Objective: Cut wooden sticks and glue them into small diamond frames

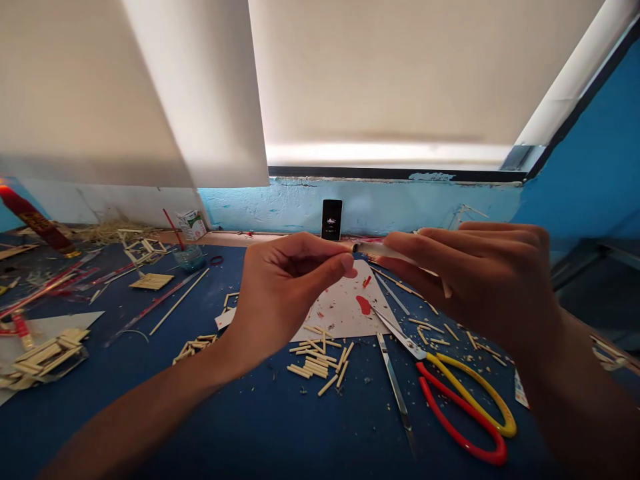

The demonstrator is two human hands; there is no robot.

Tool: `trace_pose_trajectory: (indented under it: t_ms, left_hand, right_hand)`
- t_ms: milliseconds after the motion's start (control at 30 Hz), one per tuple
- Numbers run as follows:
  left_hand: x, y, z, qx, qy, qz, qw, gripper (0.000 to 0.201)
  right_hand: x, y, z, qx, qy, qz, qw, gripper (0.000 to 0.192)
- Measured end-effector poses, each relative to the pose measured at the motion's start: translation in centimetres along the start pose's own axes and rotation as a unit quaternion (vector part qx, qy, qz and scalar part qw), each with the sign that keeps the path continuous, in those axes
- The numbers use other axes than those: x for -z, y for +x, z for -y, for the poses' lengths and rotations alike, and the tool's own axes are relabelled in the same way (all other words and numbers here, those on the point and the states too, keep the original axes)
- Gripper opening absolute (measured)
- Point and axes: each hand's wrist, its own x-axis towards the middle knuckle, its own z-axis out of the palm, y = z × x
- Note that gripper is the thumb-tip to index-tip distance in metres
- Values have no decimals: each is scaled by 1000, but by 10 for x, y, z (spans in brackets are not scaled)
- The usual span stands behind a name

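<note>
Taking the white paper sheet (345, 310) on the blue table (250, 420) as my landmark, far to its left lie a red tube (35, 220) and a bundle of glued sticks (45, 357), and just off its lower left corner a heap of cut stick pieces (315, 363). Above the sheet my left hand (280, 293) pinches something too small to make out between thumb and forefinger, right at the tip of the pale stick (385, 252) that my right hand (480, 280) grips in closed fingers. That stick lies nearly level, its long axis running left to right with its free end pointing left toward my left fingertips, and to the sheet's right rest the open scissors (450, 393) with red and yellow handles.
</note>
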Motion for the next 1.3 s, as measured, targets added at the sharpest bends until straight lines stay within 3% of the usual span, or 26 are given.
trace_pose_trajectory:
  t_ms: [467, 767, 1067, 1167, 1300]
  left_hand:
    - [-1, 2, 3, 4, -4, 5, 1000, 8]
    - [0, 3, 6, 10, -15, 11, 1000, 6]
    - [4, 3, 6, 40, -51, 23, 998, 4]
    - [18, 6, 10, 58, -33, -6, 998, 3]
    - [47, 13, 32, 66, 15, -69, 995, 9]
  right_hand:
    - [1, 1, 1, 34, -38, -22, 998, 19]
    - [1, 2, 6, 15, -54, -35, 998, 23]
    - [-11, 6, 9, 14, -80, -33, 996, 11]
    - [-28, 12, 8, 0, -85, 3, 996, 8]
    - [-64, 24, 3, -39, -75, 135, 987, 22]
